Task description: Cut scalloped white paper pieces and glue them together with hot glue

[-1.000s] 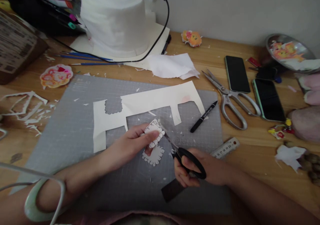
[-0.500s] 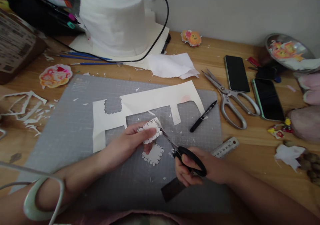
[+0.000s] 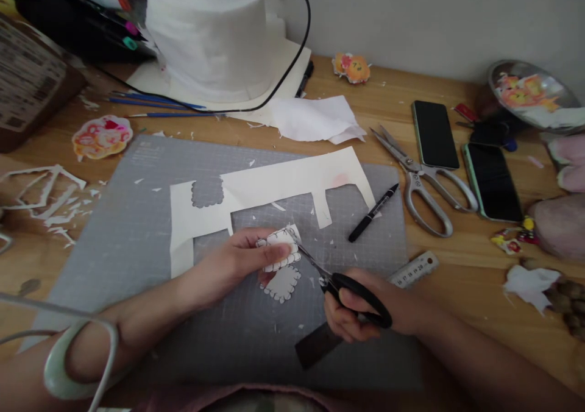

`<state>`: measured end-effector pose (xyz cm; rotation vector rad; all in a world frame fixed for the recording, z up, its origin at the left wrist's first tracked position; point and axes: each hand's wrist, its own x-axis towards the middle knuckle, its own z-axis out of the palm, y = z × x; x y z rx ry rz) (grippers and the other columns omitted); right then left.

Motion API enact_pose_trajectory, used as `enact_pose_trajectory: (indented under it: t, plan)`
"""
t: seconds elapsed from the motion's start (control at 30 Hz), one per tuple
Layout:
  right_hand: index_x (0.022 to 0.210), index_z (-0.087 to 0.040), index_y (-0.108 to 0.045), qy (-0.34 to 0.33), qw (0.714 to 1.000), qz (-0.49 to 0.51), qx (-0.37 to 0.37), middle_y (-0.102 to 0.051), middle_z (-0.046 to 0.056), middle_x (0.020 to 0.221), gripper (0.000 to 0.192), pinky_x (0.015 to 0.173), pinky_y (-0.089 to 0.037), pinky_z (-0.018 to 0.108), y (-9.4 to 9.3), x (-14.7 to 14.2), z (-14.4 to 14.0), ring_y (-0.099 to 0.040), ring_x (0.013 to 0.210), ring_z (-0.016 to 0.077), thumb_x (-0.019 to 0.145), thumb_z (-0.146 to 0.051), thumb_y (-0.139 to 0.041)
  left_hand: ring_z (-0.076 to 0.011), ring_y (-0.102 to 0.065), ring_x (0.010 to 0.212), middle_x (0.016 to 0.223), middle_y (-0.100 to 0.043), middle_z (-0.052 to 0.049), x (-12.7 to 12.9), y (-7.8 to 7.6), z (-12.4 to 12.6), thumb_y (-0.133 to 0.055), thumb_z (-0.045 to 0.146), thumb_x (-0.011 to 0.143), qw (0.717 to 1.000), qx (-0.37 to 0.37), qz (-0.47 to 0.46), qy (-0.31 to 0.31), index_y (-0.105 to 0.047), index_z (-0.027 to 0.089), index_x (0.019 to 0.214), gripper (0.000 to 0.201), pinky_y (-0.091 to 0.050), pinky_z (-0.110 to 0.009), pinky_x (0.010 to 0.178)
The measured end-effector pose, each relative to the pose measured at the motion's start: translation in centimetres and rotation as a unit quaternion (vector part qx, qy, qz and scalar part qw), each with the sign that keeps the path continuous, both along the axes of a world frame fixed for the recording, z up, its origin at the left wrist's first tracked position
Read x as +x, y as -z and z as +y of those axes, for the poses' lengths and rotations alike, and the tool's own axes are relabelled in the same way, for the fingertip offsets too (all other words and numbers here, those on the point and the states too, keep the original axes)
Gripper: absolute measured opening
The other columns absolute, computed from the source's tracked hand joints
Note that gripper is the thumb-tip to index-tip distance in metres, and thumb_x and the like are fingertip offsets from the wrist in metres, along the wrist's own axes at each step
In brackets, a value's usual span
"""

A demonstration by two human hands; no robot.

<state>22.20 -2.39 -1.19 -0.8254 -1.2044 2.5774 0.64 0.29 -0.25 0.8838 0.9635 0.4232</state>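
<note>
My left hand (image 3: 237, 261) pinches a small white paper piece (image 3: 284, 246) with a drawn scalloped outline, held just above the grey cutting mat (image 3: 137, 241). My right hand (image 3: 365, 314) grips black-handled scissors (image 3: 338, 281), their blades meeting the paper piece's right edge. A finished scalloped cutout (image 3: 281, 283) lies on the mat right below the held piece. Behind my hands lies a large cream paper sheet (image 3: 283, 186) with notches and a scalloped hole cut out of it.
A black marker (image 3: 372, 213), silver shears (image 3: 423, 183), two phones (image 3: 435, 133) and a ruler (image 3: 414, 269) lie to the right. A dark rectangular card (image 3: 315, 346) sits under my right hand. Paper scraps (image 3: 46, 195) lie left; a tissue roll (image 3: 208, 34) and cable stand behind.
My left hand has turned the paper piece flatter and lower. My right hand and the scissors have shifted slightly right and down, blades still at the piece's edge.
</note>
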Motion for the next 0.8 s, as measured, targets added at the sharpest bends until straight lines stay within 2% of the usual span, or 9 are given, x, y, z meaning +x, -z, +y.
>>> enact_pose_trajectory:
  t: [0.13,0.27,0.43,0.67,0.8]
  plan:
    - [0.05,-0.017,-0.04,0.007,1.0,-0.002,-0.012,-0.037,-0.006,0.037,0.055,0.043,-0.027,0.021,0.14,0.0,0.06,-0.042,0.043,0.0082,0.074,-0.066,-0.046,-0.0079,-0.037,0.045,0.046,-0.044,0.005,0.08,-0.09,0.08,-0.058,0.037,0.075,1.0,-0.013,-0.005,-0.014,-0.048,0.016,0.051,0.033,-0.027,-0.022,0.046]
    - [0.048,-0.017,-0.036,0.004,1.0,0.001,-0.029,-0.041,-0.005,0.041,0.056,0.041,-0.027,0.019,-0.08,-0.07,0.22,-0.036,0.04,0.0046,0.073,-0.065,-0.049,-0.0076,-0.038,0.042,0.043,-0.043,0.005,0.08,-0.06,0.06,-0.06,0.037,0.072,0.999,-0.027,-0.017,-0.028,-0.046,0.017,0.049,0.034,-0.026,-0.022,0.044]
    - [0.047,-0.018,-0.032,0.001,0.999,-0.014,-0.048,-0.041,-0.004,0.042,0.057,0.039,-0.026,0.017,-0.46,-0.19,0.42,-0.04,0.043,0.0055,0.071,-0.066,-0.05,-0.0073,-0.038,0.042,0.043,-0.043,0.005,0.06,-0.07,-0.01,-0.061,0.037,0.072,0.999,-0.036,-0.016,-0.032,-0.048,0.016,0.049,0.033,-0.026,-0.021,0.043]
    - [0.049,-0.018,-0.034,0.001,0.999,-0.007,-0.039,-0.041,-0.004,0.041,0.056,0.038,-0.024,0.017,-0.27,-0.2,0.39,-0.04,0.043,0.0061,0.072,-0.066,-0.049,-0.0077,-0.041,0.044,0.045,-0.046,0.005,0.03,-0.09,0.1,-0.059,0.032,0.075,0.999,-0.03,-0.026,-0.027,-0.05,0.016,0.052,0.029,-0.03,-0.021,0.046]
    - [0.052,-0.018,-0.036,0.012,0.999,0.0,-0.032,-0.041,-0.004,0.04,0.053,0.038,-0.024,0.018,-0.02,-0.19,0.19,-0.04,0.044,0.0072,0.075,-0.064,-0.047,-0.0097,-0.045,0.047,0.047,-0.049,0.003,0.09,0.2,0.05,-0.05,0.034,0.081,0.999,-0.023,-0.016,-0.033,-0.051,0.016,0.054,0.033,-0.035,-0.022,0.051]
